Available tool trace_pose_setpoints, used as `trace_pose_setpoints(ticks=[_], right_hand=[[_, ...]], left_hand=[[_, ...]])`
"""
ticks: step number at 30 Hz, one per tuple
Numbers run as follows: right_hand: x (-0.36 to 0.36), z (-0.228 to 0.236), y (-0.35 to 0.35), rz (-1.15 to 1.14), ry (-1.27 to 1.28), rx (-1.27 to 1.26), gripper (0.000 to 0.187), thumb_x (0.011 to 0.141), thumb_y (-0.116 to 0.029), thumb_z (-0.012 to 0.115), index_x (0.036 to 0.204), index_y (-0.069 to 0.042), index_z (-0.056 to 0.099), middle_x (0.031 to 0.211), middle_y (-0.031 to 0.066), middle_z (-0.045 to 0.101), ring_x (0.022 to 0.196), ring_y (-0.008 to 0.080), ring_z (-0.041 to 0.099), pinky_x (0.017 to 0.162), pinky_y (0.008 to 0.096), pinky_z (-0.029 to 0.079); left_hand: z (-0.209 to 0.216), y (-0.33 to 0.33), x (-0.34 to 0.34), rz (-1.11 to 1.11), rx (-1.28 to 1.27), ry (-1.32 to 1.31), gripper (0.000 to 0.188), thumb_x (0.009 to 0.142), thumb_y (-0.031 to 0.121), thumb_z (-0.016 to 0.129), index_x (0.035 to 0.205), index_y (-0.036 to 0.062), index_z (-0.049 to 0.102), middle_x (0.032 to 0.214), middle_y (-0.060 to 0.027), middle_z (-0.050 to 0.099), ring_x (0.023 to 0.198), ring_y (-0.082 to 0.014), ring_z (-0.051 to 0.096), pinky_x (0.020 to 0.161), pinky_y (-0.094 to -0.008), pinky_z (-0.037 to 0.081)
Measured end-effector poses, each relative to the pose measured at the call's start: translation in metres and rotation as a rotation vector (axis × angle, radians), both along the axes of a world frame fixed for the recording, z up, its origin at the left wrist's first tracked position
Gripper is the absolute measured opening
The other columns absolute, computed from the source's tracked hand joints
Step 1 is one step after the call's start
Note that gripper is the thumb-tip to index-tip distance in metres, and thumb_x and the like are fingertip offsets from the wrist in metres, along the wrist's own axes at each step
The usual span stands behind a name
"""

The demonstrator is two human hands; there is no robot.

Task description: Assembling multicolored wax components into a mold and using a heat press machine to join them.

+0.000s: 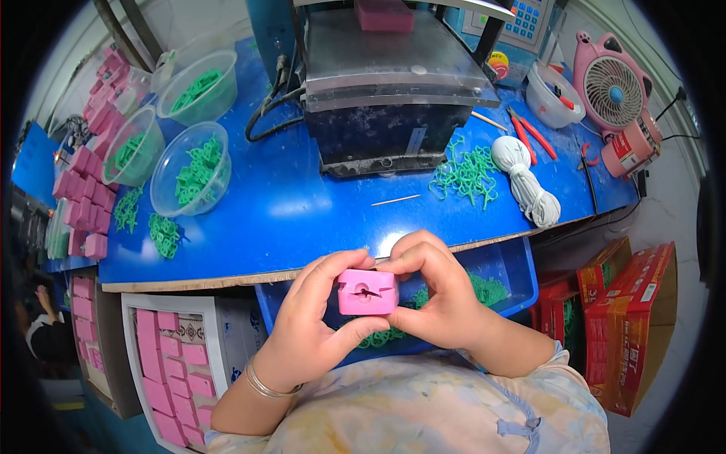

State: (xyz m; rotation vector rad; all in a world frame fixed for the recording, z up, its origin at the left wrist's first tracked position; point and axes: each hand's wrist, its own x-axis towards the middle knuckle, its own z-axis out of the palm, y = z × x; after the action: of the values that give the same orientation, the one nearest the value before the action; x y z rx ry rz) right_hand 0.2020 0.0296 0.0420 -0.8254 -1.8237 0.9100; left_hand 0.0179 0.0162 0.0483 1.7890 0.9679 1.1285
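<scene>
A pink rubbery mould block (354, 304) is held between both hands, close in front of my body. Its upturned face shows a round recess crossed by a dark slit, and notches mark its sides. My left hand (308, 321) is closed on the block's left side, thumb along the lower edge. From the right, my right hand (446, 299) grips it with fingers at the far edge and thumb near the lower right corner. Beneath the hands sits a blue tray (529, 281) with small green pieces (486, 290), partly hidden by my hands.
On the blue table (280, 227) stand a black press-like machine (393, 136), clear bowls (219, 185) of green pieces, red-handled pliers (538, 136), a white cloth bundle (525, 181), a wooden stick (396, 200) and a pink fan (616, 91). Pink blocks (170, 371) fill a box at left; red cartons (628, 333) stand right.
</scene>
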Motion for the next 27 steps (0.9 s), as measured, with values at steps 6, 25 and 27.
trace_pose_setpoints(ticks=[6, 25, 27], right_hand=[[0.002, -0.01, 0.001, 0.136, 0.181, -0.188, 0.042, 0.061, -0.01, 0.079, 0.096, -0.005, 0.055, 0.092, 0.009, 0.054, 0.081, 0.02, 0.052, 0.069, 0.0288, 0.044], [0.0, -0.018, -0.001, 0.285, 0.432, -0.296, 0.048, 0.063, -0.018, 0.081, 0.103, -0.003, 0.057, 0.098, 0.0091, 0.058, 0.089, 0.0188, 0.056, 0.078, 0.0313, 0.043], [0.001, -0.017, -0.006, 0.353, 0.777, -0.717, 0.054, 0.075, -0.026, 0.072, 0.116, 0.001, 0.049, 0.111, 0.0122, 0.056, 0.103, 0.0218, 0.055, 0.088, 0.0349, 0.043]], left_hand=[[0.005, 0.001, -0.006, -0.152, -0.005, 0.223, 0.058, 0.071, 0.002, 0.068, 0.124, -0.0015, 0.044, 0.118, -0.0203, 0.052, 0.105, -0.031, 0.055, 0.087, -0.0354, 0.045], [-0.019, -0.004, -0.003, -0.165, 0.011, -0.184, 0.06, 0.059, 0.016, 0.082, 0.11, 0.0019, 0.054, 0.108, -0.0138, 0.049, 0.101, -0.024, 0.05, 0.088, -0.0351, 0.041], [-0.002, -0.005, 0.002, -0.072, 0.2, 0.101, 0.078, 0.056, 0.026, 0.084, 0.121, 0.0015, 0.047, 0.122, -0.0202, 0.04, 0.117, -0.0329, 0.039, 0.095, -0.0424, 0.036]])
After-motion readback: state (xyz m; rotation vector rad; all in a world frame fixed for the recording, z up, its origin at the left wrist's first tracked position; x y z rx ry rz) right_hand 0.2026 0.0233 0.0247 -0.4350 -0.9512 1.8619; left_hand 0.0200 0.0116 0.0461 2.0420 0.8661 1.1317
